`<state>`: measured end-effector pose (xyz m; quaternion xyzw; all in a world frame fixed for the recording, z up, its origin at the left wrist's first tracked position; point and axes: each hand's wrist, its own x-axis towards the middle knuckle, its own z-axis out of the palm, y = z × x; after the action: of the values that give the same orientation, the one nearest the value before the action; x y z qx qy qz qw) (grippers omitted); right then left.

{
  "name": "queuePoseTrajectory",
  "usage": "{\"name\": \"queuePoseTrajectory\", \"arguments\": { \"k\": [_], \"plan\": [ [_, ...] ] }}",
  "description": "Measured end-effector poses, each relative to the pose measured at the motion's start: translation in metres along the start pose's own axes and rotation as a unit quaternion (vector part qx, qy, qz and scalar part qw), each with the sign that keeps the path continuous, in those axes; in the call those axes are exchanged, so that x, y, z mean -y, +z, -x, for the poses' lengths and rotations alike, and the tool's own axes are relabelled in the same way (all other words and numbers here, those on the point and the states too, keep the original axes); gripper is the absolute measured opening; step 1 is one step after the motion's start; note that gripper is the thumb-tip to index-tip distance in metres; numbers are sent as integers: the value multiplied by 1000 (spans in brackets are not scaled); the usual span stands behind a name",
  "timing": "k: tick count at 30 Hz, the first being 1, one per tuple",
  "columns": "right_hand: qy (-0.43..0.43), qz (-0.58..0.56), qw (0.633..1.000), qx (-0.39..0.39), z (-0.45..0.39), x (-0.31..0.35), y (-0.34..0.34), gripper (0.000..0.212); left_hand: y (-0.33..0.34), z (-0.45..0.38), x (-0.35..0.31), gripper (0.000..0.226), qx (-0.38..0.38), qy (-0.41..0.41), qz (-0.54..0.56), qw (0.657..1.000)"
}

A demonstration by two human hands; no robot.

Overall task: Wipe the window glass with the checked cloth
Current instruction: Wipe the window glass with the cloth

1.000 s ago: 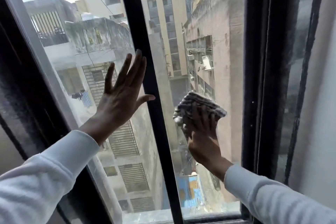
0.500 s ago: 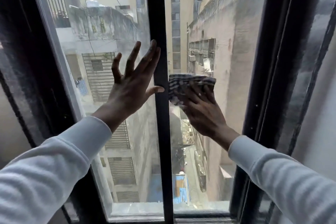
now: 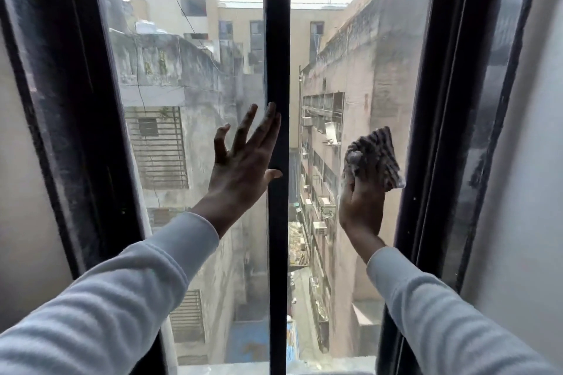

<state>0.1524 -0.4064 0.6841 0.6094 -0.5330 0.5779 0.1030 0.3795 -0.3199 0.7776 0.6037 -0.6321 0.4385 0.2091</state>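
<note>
A tall window has two glass panes split by a black centre bar (image 3: 277, 70). My right hand (image 3: 362, 201) presses the grey-and-white checked cloth (image 3: 376, 157) flat against the right pane (image 3: 350, 55), close to the black frame on the right. My left hand (image 3: 243, 161) lies flat with spread fingers on the left pane (image 3: 189, 131), its thumb touching the centre bar. Both arms wear pale long sleeves.
Thick black frame posts (image 3: 70, 100) stand at both sides, with a pale wall (image 3: 524, 192) beyond the right one. A sill runs along the bottom (image 3: 329, 367). Buildings and a narrow alley show through the glass.
My right hand has carried the cloth from beside the centre bar across the right pane towards the right frame. The view has tilted upward. My left hand stays on the left pane.
</note>
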Motion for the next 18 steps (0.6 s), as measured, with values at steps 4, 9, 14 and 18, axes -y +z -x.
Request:
{"name": "queuePoseTrajectory", "arguments": {
  "k": [4, 9, 14, 18],
  "plan": [
    [-170, 74, 979, 87, 32, 12, 27, 57, 1, 2, -1, 113, 5, -3, 4, 1000],
    [22, 29, 999, 6, -6, 10, 12, 59, 1, 0, -1, 111, 13, -11, 10, 1000],
    [-22, 19, 958, 285, 115, 0, 30, 54, -4, 0, -6, 112, 34, -12, 23, 999],
    [34, -107, 905, 411, 147, -14, 1, 56, -18, 3, -10, 108, 62, -19, 64, 996]
  ]
}}
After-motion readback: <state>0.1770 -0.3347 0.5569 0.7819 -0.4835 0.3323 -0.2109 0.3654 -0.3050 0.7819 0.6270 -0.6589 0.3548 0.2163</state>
